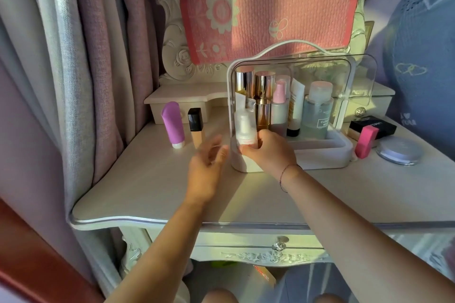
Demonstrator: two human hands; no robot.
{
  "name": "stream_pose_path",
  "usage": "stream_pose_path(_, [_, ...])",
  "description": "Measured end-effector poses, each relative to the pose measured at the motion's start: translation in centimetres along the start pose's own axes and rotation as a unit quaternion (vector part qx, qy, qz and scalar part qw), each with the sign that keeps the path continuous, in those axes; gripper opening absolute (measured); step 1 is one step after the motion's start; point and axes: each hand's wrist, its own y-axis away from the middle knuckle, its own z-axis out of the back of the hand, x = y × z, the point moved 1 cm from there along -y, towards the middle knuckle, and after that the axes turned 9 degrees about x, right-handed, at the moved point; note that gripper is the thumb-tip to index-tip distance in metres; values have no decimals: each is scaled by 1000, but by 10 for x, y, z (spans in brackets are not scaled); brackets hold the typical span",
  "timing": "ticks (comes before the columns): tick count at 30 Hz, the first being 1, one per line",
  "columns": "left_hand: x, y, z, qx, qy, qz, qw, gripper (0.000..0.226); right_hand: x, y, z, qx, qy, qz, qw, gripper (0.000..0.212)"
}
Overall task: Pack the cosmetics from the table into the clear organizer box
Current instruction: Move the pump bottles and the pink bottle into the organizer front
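The clear organizer box (344,147) stands on the dressing table, its door swung open to the right. Inside stand gold-capped bottles (264,86), a pink-capped spray bottle (279,108), a white tube and a cleansing water bottle (317,113). My right hand (268,151) grips a small clear bottle (243,128) at the box's front left corner. My left hand (206,170) hovers just left of the box, fingers spread, holding nothing. On the table to the left stand a purple tube (173,124) and a foundation bottle (195,128).
Right of the box lie a black compact case (373,126), a pink stick (366,141) and a round silver compact (398,150). A small drawer shelf (182,101) runs along the back. Curtains hang at the left; a pink cloth covers the mirror.
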Motion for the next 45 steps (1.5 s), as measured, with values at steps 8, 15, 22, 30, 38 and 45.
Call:
stream_pose_path(8, [7, -39, 21, -220, -96, 82, 967, 44, -8, 25, -20, -165, 22, 98, 981, 42])
stream_pose_path(15, [18, -59, 14, -185, -103, 204, 956, 18, -7, 33, -9, -226, -111, 111, 961, 38])
stream_pose_path(22, [23, -49, 17, -102, -98, 153, 978, 8, -11, 31, -10, -229, -111, 110, 961, 34])
stream_pose_path(30, [19, -22, 48, -208, -90, 107, 968, 25, -10, 32, -8, -248, -139, 115, 952, 32])
stream_pose_path(38, [27, -70, 74, -203, -53, 173, 962, 53, -8, 34, -7, -297, -122, 134, 938, 27])
stream_pose_path(45, [41, -73, 82, -176, -53, 160, 970, 31, -10, 34, -5, -307, -131, 115, 936, 26])
